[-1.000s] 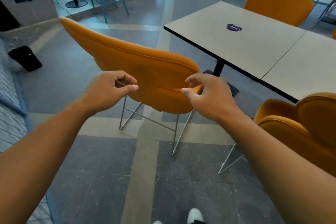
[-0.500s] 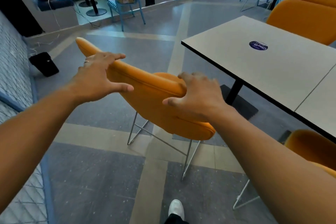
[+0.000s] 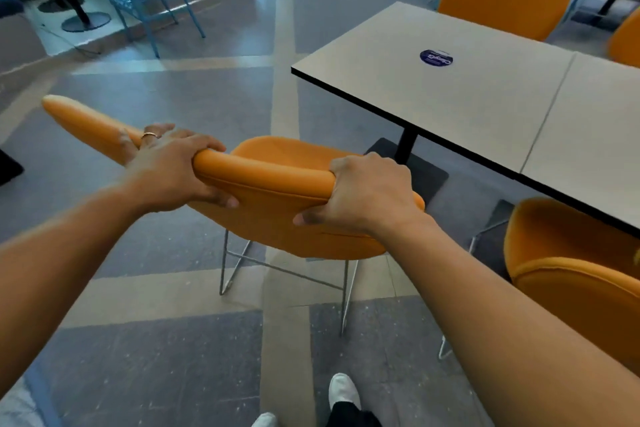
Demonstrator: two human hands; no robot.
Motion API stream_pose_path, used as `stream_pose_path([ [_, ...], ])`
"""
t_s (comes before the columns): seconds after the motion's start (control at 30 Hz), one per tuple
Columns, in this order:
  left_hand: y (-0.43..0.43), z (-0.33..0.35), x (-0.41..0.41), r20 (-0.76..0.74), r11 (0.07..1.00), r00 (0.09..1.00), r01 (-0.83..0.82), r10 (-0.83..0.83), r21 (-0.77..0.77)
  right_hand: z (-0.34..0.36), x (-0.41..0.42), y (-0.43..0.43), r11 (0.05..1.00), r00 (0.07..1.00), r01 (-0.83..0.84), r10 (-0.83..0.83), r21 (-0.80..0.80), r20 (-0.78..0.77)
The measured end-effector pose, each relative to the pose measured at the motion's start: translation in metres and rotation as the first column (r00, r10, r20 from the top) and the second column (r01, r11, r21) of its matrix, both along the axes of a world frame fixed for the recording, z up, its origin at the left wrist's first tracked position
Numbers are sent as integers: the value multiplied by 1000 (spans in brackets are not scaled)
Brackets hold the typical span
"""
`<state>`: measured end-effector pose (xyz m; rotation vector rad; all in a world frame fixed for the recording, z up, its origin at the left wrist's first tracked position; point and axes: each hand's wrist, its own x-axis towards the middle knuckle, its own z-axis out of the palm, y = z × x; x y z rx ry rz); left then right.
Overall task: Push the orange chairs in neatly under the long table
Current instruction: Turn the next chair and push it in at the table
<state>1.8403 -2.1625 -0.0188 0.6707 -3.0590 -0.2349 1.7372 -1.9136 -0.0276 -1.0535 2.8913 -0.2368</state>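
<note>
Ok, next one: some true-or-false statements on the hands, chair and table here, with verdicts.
1. The left hand and the right hand each have a grip on the backrest top of the orange padded wire-legged chair. True.
2. That chair is tucked under the long beige table. False: its seat stands out on the floor, off the table's corner.
3. A round dark-blue sticker lies on the tabletop. True.
4. The left hand wears nothing. False: a ring shows on one finger.

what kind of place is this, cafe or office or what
Probably a café or canteen: the orange chair matches others along a long table of joined tops bearing a round sticker, with a pedestal base beyond.
</note>
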Motion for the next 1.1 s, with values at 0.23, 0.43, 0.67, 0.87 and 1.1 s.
stream_pose_path([
  [0.23,-12,-14,11,-165,987,975,137,-149,-81,0,15,-2,994,996,93,-93,-49,17],
  [0.43,-15,-18,24,-240,970,947,175,-213,-170,2,39,-1,988,990,140,-138,-57,34],
  [0.67,-22,-25,37,-294,948,911,231,-289,-218,-1,71,2,980,983,184,-183,-78,23],
  [0.87,-18,-25,51,-323,943,891,261,-318,-208,1,100,6,973,977,215,-215,-80,18],
  [1.1,-13,-29,62,-306,925,880,302,-363,-230,-1,128,19,969,970,241,-242,-62,-16],
])
